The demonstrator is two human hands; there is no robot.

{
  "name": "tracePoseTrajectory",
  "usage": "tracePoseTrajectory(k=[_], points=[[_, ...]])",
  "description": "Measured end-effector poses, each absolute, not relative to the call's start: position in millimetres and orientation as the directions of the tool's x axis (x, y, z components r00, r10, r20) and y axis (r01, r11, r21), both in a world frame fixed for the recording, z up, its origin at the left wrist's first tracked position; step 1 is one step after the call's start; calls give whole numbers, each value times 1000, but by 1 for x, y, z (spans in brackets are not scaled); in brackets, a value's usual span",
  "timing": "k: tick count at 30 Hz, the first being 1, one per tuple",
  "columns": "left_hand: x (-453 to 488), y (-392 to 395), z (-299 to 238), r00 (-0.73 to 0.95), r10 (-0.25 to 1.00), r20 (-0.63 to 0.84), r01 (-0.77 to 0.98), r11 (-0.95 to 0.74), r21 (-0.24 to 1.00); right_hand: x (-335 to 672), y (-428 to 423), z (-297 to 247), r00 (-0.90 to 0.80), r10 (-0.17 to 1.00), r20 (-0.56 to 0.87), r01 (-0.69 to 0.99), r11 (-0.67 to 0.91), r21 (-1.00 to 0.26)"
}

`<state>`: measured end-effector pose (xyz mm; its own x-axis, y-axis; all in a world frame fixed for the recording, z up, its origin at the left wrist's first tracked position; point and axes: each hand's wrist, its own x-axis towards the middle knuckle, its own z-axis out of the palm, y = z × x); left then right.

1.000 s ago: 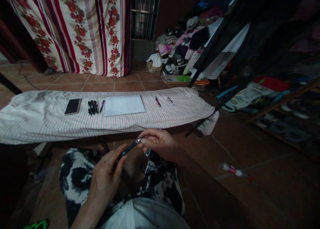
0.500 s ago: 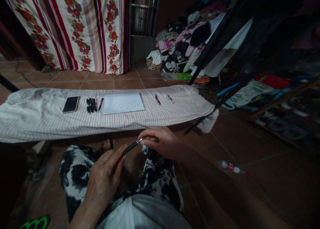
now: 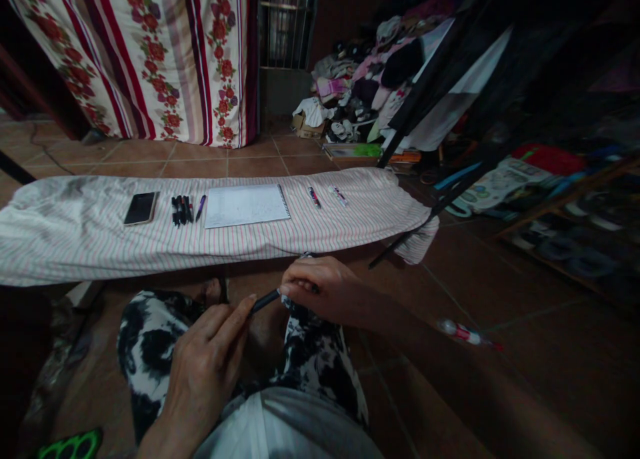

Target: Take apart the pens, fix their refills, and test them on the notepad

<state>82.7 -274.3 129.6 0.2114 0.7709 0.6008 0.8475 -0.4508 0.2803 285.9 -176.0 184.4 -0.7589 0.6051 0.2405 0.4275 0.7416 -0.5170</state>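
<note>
Above my lap, a dark pen (image 3: 265,302) spans the gap between my two hands. My left hand (image 3: 207,352) is closed around its lower left end, the thumb and fingers pressed along the barrel. At the other end, my right hand (image 3: 320,285) pinches the pen, and a dark tip pokes out past its fingers. Whether the right hand holds a separate cap or the pen itself is hidden by the fingers. Beyond the hands, a spiral notebook (image 3: 245,205) lies open on a striped cloth (image 3: 150,252) over a low bench.
Left of the notebook lie a purple pen (image 3: 201,207), several black pens (image 3: 182,210) and a phone (image 3: 141,208). To its right are two patterned pens (image 3: 314,197). A plastic bottle (image 3: 465,333) lies on the tiled floor. A dark slanted pole (image 3: 425,235) stands at the cloth's right end.
My right hand has shifted slightly right and down. The silver part of the pen that showed by its fingertips is now covered, leaving only the dark barrel between the hands.
</note>
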Motion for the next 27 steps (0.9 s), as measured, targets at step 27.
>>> tracePoseTrajectory(k=[27], points=[[88,-271,123,98,833,544,757,-418,503,277,-175,187,-683,731,-12,487,443,-753]])
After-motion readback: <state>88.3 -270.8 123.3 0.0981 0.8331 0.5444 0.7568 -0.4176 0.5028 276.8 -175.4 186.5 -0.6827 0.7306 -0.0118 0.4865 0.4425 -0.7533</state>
